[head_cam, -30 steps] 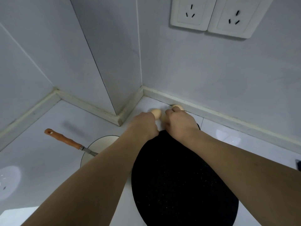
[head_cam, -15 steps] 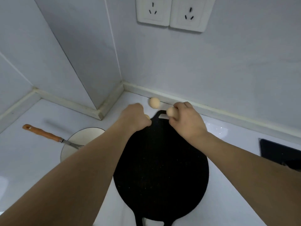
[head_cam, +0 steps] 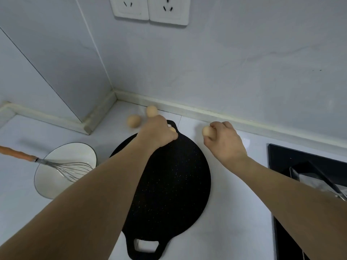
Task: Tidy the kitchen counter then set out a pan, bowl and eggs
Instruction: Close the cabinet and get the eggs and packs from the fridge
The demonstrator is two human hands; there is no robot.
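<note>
A flat black pan lies on the white counter in front of me. My left hand hovers over its far rim, fingers curled round an egg that barely shows. To the right of the pan, my right hand grips another egg just above the counter. Two loose eggs lie in the corner: one left of my left hand, one against the wall trim. A white bowl holding a whisk with an orange handle stands left of the pan.
A black cooktop with a metal piece on it fills the right edge. Walls close off the back and left, with a boxed column at the corner. Two wall sockets sit above.
Both hands drew back from the corner. My right hand moved right with its egg, off the pan's rim. Two eggs now lie uncovered in the corner. The camera pulled back.
</note>
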